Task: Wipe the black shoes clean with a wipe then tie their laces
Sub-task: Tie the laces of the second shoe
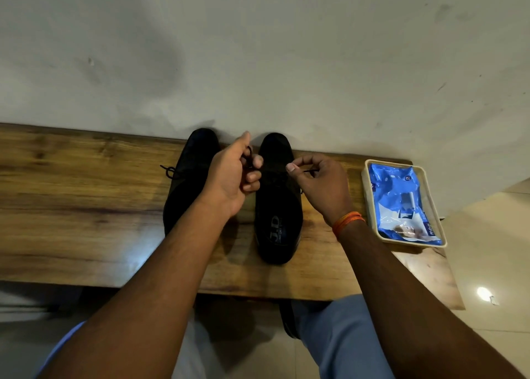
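**Both hands on the right shoe's lace**

Two black shoes sit side by side on a wooden bench [86, 206], toes to the wall. Both hands are up over the right shoe [278, 221], the one with the printed insole showing.

The left hand [233, 178] is curled in, palm sort of facing the camera. Thumb and forefinger pinch a loop of lace [249, 155] just left of that shoe's toe, and the other fingers are folded loosely below it. The right hand [321, 183] has its thumb and forefinger closed tight on the other lace end [311, 172], which pokes out dark past the fingertips; the rest of its fingers are bent under. An orange band [348, 221] is on that wrist.

The left shoe [186, 183] is partly behind the left forearm, with a bow [169, 172] sticking out on its left side.

The wipes pack [401, 203], blue, lies in a pale tray [370, 206] at the bench's right end, well apart from the shoes.
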